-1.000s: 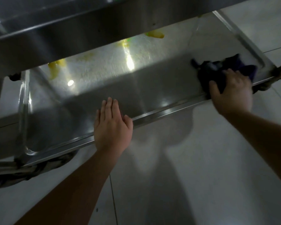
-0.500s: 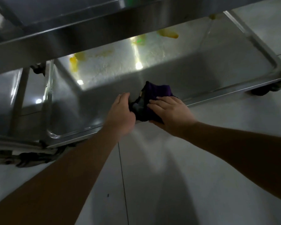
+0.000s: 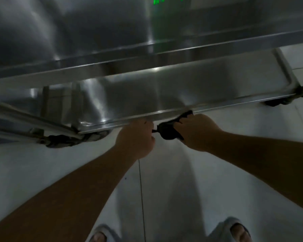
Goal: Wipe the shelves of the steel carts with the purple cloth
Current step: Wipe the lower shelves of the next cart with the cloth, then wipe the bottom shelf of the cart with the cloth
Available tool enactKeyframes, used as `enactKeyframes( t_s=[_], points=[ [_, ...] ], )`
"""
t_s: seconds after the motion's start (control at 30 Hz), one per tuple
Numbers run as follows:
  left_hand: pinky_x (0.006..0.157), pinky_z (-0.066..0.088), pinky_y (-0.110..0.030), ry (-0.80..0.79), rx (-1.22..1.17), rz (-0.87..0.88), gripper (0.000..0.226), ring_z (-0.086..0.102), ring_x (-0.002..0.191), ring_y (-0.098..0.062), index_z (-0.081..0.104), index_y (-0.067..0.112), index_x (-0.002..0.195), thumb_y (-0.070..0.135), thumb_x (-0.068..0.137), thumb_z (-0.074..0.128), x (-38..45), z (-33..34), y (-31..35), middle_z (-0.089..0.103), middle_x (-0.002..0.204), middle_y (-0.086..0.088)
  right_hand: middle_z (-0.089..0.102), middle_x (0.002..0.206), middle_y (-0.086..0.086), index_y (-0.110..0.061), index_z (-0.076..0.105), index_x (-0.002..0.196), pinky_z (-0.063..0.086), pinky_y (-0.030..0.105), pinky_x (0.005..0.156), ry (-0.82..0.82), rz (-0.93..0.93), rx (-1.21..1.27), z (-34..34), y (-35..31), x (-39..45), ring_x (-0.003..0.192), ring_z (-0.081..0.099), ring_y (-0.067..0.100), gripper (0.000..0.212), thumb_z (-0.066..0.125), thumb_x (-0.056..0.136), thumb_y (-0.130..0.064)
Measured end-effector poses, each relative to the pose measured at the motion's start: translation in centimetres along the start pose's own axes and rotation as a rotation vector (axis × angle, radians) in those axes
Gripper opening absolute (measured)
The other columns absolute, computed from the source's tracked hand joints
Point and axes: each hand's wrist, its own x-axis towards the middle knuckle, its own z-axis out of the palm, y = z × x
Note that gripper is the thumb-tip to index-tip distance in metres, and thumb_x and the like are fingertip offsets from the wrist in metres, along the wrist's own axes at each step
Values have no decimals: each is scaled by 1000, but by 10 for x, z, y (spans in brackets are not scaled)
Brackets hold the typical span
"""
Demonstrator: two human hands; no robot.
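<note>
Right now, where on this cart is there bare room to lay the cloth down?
The bottom shelf is bare from its left corner post to its right rail. It is crowded only at the front lip, where the left hand and right hand grip the purple cloth.

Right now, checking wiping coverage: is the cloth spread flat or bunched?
Bunched: the cloth is a crumpled wad gripped between both hands at the shelf edge.

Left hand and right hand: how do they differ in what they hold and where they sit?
The right hand grips the bulk of the purple cloth, while the left hand pinches only its near corner. The right hand sits slightly higher, by the front rim of the bottom shelf; the left hand sits lower and further left. Both are curled and off the shelf, over the floor.
</note>
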Motion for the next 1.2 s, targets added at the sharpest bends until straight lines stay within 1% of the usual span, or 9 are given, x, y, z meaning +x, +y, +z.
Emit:
enactKeyframes(
  t_s=[0.13,0.37,0.5,0.63,0.7,0.8,0.9,1.07,1.2],
  points=[
    [94,46,-42,-277,75,-51,39,58,119,-28,53,19,139,33,103,50,-60,-30,13,57,132,-6,65,102,-1,-23,59,119,38,35,69,-171,7,18,-15,-31,-63,87,61,24,21,55,101,-33],
    [95,49,-43,-426,109,-97,39,58,115,-27,52,19,139,34,103,46,-171,-116,51,57,128,-5,61,96,-5,-25,56,114,33,33,65,-328,214,115,-111,-62,-160,83,59,19,20,52,100,-40],
    [93,45,-41,-407,103,-118,38,56,115,-25,52,21,136,38,104,43,-230,-196,87,57,128,-3,50,88,-3,-24,54,112,36,33,66,-361,303,185,-213,-66,-202,76,46,20,22,50,101,-42],
    [91,46,-38,-302,58,-128,44,55,116,-23,53,23,141,45,103,43,-276,-283,127,57,131,-1,58,95,-2,-22,56,111,37,32,67,-363,357,218,-322,-62,-240,85,58,23,23,52,101,-42],
    [96,48,-40,-279,-8,-128,48,54,120,-22,50,24,145,47,104,42,-294,-326,148,56,137,1,55,90,-3,-24,55,108,39,32,65,-363,400,248,-373,-57,-255,80,56,22,23,54,99,-45],
    [100,47,-41,-243,-28,-95,49,53,125,-22,46,24,148,47,105,41,-316,-387,169,54,141,1,58,90,-3,-25,56,108,52,35,70,-347,463,274,-447,-50,-276,79,58,20,22,55,99,-45],
    [98,46,-40,-175,-25,-51,49,53,124,-22,47,24,147,46,105,41,-326,-441,175,55,140,1,61,92,-3,-26,56,108,58,38,74,-310,549,277,-506,-45,-288,81,62,20,21,56,100,-45],
    [107,40,-44,-111,-14,47,54,47,135,-24,43,24,153,48,105,42,-334,-519,178,50,150,1,56,83,-8,-30,54,101,57,34,65,-206,749,261,-587,-45,-311,69,59,15,20,56,98,-49],
    [105,41,-44,-4,15,158,49,50,129,-25,50,23,142,50,101,45,-335,-571,197,54,141,0,56,82,-9,-32,53,98,59,37,70,-126,871,302,-636,-49,-333,72,61,16,17,56,96,-48]
  ],
)
